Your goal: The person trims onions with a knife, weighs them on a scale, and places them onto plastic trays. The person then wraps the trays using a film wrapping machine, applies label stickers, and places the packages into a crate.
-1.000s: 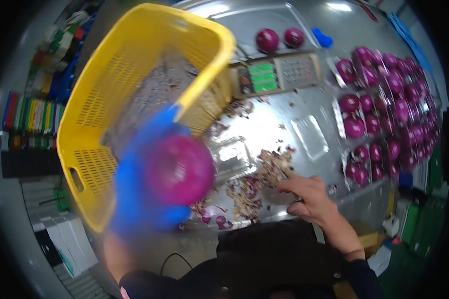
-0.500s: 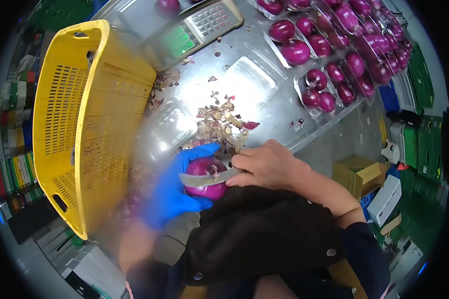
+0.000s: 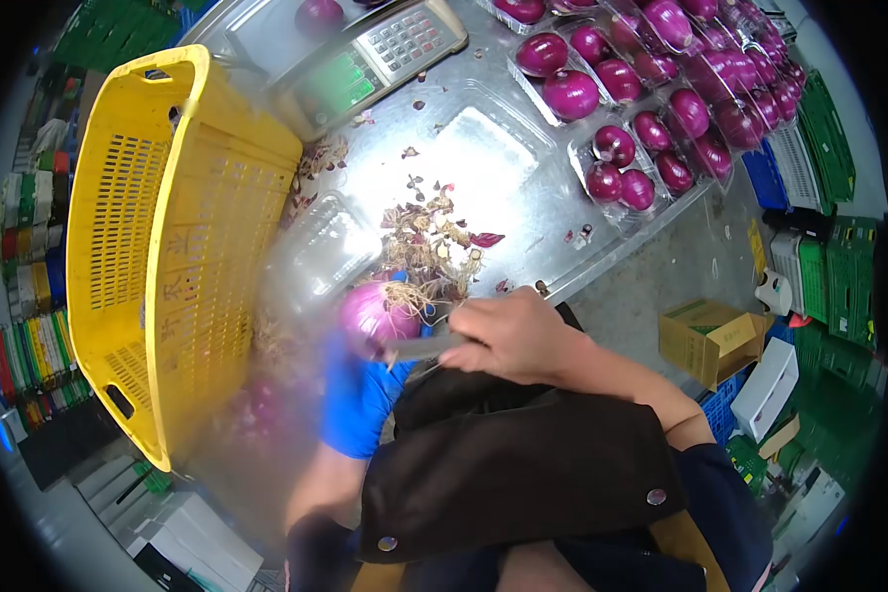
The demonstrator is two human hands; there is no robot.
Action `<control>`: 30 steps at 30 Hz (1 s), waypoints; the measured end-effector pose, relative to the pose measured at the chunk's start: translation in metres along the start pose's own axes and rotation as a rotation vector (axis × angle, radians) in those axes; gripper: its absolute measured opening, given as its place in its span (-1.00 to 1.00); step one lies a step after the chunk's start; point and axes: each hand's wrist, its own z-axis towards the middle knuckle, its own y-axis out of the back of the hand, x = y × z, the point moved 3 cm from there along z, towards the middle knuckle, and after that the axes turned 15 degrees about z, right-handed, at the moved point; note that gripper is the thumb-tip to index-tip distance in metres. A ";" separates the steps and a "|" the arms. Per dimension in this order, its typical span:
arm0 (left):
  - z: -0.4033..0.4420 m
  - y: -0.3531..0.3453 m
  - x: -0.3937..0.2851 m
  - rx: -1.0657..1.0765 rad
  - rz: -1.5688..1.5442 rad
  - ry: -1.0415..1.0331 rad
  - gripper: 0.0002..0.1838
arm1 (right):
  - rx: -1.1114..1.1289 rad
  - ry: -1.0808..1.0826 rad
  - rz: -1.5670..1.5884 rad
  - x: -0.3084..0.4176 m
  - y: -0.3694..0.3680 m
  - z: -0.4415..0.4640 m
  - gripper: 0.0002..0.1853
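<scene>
A red onion (image 3: 373,318) rests in my left hand (image 3: 357,400), which wears a blue glove and is closed around it from below. Stringy roots stick out of the onion on its right side. My right hand (image 3: 511,340), bare, grips a knife (image 3: 422,347); its handle is hidden in my fingers. The blade lies across the lower part of the onion, close to or touching it. Just beyond the onion, a heap of onion trimmings (image 3: 419,242) with dry skins and roots lies on the metal table (image 3: 395,163). An empty clear plastic tray (image 3: 328,247) sits left of the heap.
A yellow crate (image 3: 202,197) stands tilted on the left. Behind the trimmings is a digital scale (image 3: 375,64) with a keypad. Packed trays of red onions (image 3: 622,168) fill the table's far right. A cardboard box (image 3: 710,340) is on the floor at right.
My left hand has turned the onion so its rooty end faces right, and raised it slightly up and left. The knife has shifted from across the onion's middle to its lower edge.
</scene>
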 end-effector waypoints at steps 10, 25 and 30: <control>-0.016 -0.024 0.002 0.057 0.009 -0.037 -0.07 | 0.056 -0.089 -0.122 -0.022 -0.011 0.002 -0.58; 0.019 -0.003 -0.008 0.294 -0.532 0.123 0.00 | 0.065 -0.238 0.179 -0.056 0.005 -0.007 -0.59; 0.015 -0.037 -0.018 -0.047 -0.369 0.141 -0.18 | 0.095 -0.021 -0.048 -0.028 0.005 0.026 -0.52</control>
